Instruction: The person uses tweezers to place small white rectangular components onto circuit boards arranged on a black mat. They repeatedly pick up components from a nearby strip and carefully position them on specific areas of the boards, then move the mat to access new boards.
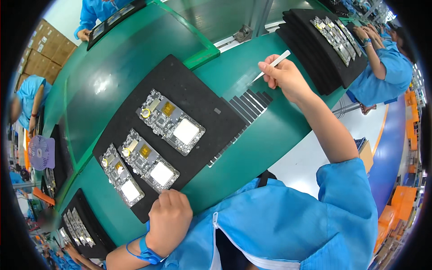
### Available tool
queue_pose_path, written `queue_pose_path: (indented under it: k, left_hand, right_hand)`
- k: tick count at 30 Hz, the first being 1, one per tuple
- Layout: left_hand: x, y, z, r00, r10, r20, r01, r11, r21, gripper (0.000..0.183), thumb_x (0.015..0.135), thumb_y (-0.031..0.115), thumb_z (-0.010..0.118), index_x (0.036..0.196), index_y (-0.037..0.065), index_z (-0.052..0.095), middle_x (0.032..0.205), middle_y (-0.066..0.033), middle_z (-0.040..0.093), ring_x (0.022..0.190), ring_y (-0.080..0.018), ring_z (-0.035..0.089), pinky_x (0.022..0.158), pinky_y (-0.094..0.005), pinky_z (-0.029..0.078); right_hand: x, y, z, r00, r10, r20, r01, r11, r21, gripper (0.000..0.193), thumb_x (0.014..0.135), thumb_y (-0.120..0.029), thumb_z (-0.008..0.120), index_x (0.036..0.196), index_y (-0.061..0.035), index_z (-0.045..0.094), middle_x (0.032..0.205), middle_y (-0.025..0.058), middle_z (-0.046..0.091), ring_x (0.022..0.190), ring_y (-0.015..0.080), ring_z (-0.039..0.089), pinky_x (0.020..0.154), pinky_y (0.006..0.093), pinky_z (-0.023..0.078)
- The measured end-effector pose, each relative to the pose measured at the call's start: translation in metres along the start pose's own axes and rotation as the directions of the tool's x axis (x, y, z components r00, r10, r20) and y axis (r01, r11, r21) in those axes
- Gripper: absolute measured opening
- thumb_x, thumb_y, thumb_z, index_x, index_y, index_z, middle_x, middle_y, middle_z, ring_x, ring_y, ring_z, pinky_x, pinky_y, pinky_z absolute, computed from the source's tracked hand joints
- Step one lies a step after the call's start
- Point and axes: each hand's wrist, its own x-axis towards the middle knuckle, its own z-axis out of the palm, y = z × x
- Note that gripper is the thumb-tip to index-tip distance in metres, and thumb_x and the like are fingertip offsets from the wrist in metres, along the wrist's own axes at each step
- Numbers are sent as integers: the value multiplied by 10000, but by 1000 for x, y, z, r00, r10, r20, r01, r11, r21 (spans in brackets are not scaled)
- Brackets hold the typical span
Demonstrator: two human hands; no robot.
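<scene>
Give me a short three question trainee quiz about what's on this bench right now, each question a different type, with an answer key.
1. True or false: the right hand holds a thin white stick above the row of dark grey strips.
2. How many circuit boards lie on the black foam mat in front of the person?
3. Where does the left hand rest?
A. On the mat's near edge
B. On the purple desk fan
C. On the white stick

Key
1. True
2. Three
3. A; it is a closed fist, with a blue wrist strap on the wrist.
</scene>
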Motion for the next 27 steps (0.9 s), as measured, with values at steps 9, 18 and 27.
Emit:
queue_pose_path:
  k: [9,18,27]
  left_hand:
    - [191,45,16,852,-141,-503,-124,881,-457,555,801,376,644,1200,6,536,1216,-273,478,1124,-382,455,947,-475,373]
    - [203,48,28,842,-170,-513,-129,859,-495,591,798,421,636,1226,26,539,1217,-288,472,1123,-385,446,933,-470,363]
    - [180,52,16,850,-195,-489,-43,900,-434,651,780,442,625,1246,1,518,1265,-277,448,1178,-374,422,1004,-479,326]
  right_hand:
    - [5,6,2,1000,-8,8,9,996,-92,278,857,-292,668,867,-65,509,609,9,534,465,55,470,434,196,348]
    - [7,8,0,999,13,30,-12,999,-41,246,862,-244,672,868,-74,494,613,9,539,448,55,460,416,184,326]
    - [-2,-11,30,991,-132,21,110,893,437,167,880,-192,644,874,-77,523,633,38,550,442,67,408,420,207,309]
